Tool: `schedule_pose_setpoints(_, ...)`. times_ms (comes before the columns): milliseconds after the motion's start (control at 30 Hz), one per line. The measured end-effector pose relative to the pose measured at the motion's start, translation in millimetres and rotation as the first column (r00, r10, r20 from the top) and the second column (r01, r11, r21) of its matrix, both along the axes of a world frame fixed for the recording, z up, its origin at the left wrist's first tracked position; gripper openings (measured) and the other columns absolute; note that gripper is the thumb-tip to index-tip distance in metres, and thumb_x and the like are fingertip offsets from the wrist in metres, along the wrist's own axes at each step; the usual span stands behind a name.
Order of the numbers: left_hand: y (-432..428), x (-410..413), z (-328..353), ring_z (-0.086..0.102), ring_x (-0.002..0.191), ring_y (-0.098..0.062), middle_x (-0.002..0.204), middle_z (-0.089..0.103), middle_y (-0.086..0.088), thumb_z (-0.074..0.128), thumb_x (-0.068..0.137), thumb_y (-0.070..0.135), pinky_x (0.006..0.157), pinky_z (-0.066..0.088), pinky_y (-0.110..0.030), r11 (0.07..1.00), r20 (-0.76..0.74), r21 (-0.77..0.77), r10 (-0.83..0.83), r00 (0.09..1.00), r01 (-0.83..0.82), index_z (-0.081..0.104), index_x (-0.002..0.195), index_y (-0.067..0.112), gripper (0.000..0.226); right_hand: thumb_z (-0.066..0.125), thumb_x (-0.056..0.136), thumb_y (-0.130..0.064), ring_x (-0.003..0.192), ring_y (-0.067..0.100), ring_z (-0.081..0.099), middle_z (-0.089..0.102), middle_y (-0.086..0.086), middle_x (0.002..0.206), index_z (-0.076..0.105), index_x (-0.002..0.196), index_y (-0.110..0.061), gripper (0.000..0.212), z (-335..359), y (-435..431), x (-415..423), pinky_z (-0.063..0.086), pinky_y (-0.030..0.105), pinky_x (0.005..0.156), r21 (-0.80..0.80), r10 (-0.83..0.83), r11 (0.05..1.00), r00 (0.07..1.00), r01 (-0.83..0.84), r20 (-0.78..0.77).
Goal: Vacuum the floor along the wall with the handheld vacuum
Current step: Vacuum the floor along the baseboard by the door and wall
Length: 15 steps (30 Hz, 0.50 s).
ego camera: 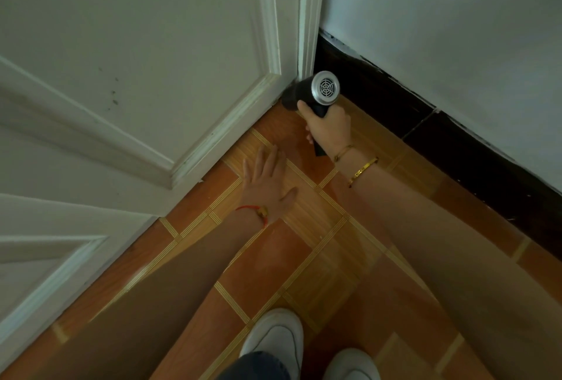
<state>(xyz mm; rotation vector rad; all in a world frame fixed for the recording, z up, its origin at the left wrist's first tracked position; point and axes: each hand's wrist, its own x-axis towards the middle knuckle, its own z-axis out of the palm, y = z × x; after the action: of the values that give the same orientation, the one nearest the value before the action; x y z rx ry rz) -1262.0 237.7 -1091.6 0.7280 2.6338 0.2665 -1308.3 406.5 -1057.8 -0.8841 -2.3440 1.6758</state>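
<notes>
From the head view, the handheld vacuum [307, 93] is at 12 o'clock, in the corner where the white door [121, 75] meets the dark skirting [395, 96] of the wall [441, 29]. Its silver vented end faces up. The right grip [330, 127] is curled round its black handle. The nozzle seems to touch the floor [319, 258], though shadow blurs it. Toward 7 o'clock of the vacuum, the left grip [267, 185] lies flat on the orange tiles with fingers straight and spread, holding nothing. Gold bangles [363, 171] ring the right wrist. Two white shoes [273, 337] stand at 6 o'clock.
</notes>
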Motion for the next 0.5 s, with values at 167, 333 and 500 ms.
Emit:
schedule_pose_setpoints(167,-13.4,5.3,0.9,-0.018,0.148,-0.025,0.163,-0.008,-0.002,0.041,0.097,0.048,0.118,-0.012,-0.052,1.000,-0.030,0.011,0.002,1.000,-0.001,0.001,0.156,0.019,0.077,0.068,0.089,-0.037,0.037,0.010,0.055,0.061,0.007,0.055,0.063,0.068,-0.005,0.039,2.9,-17.3,7.3,0.049,0.023,0.049,-0.045,0.035,0.998,0.999,-0.034,0.014)
schedule_pose_setpoints(333,-25.1,18.9,0.5,-0.015,0.149,-0.024,0.164,-0.006,-0.003,0.039,0.096,0.050,0.119,-0.008,-0.053,1.000,-0.066,0.023,0.004,0.998,-0.003,0.002,0.156,0.018,0.077,0.069,0.089,-0.033,0.037,0.010,0.053,0.060,0.007,0.056,0.063,0.070,-0.005,0.035,4.5,-30.2,16.1,0.046,0.021,0.044,-0.136,0.025,0.990,1.000,-0.022,0.019)
schedule_pose_setpoints(500,-33.9,31.4,2.4,-0.013,0.149,-0.024,0.164,-0.003,-0.005,0.037,0.097,0.051,0.120,-0.005,-0.054,1.000,-0.070,0.005,0.012,0.997,-0.012,0.003,0.156,0.016,0.076,0.069,0.089,-0.034,0.042,0.016,0.055,0.059,0.007,0.055,0.062,0.069,-0.006,0.035,1.8,-47.6,29.4,0.047,0.024,0.045,-0.197,0.042,0.980,0.999,-0.038,0.014)
